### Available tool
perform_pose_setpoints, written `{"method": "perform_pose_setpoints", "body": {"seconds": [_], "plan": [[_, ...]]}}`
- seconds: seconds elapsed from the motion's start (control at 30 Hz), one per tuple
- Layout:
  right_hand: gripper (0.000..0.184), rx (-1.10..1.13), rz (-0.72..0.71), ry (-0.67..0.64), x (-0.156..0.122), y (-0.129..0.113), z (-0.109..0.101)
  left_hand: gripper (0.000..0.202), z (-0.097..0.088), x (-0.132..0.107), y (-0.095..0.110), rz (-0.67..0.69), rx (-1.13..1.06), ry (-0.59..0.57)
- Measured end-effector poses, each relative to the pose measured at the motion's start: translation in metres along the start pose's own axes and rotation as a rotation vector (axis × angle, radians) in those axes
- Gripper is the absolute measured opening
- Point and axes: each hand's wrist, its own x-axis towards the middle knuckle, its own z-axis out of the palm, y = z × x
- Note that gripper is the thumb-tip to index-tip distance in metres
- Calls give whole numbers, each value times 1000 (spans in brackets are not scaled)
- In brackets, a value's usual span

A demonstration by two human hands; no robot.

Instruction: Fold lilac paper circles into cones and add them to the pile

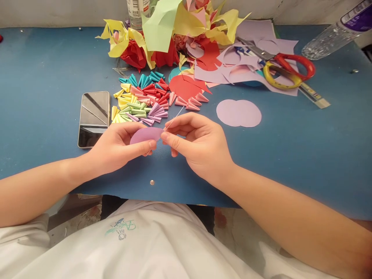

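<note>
One purple paper piece (pixel 146 134) is pinched by the left hand (pixel 120 145), its right tip by the right hand (pixel 200 145).

Phone (pixel 94 120) lying flat, purple-labelled clear bottle (pixel 329 40)

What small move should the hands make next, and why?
Probably the right hand should roll the edge of the lilac paper around the thin white stick: its fingertips pinch the stick at that edge, the left hand holds the paper, and rolled paper cones lie just beyond.
</note>
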Motion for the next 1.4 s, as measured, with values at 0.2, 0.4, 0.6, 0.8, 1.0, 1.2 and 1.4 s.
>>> {"method": "perform_pose_setpoints", "body": {"seconds": [0.2,0.4,0.6,0.8,1.0,1.2,1.4], "plan": [[37,6,-35,-3,-1,1,2,23,1,-1,-1,11,-12,-3],[24,22,8,-165,1,2,-2,21,-1,0,-6,5,-132,-81],[19,0,-59,-166,-2,-1,0,32,2,1,-5,22,-125,-63],[8,-62,-172,-151,-5,0,2,29,1,0,-4,61,-24,-29],[15,-98,-251,-127,-6,4,2,25,-1,-1,-5,104,91,-21],[6,-105,-277,-166,-5,4,-1,20,-3,0,-10,180,110,-5],[17,-124,-407,-274,-5,-3,-6,20,-6,0,-13,164,-74,-145]]}}
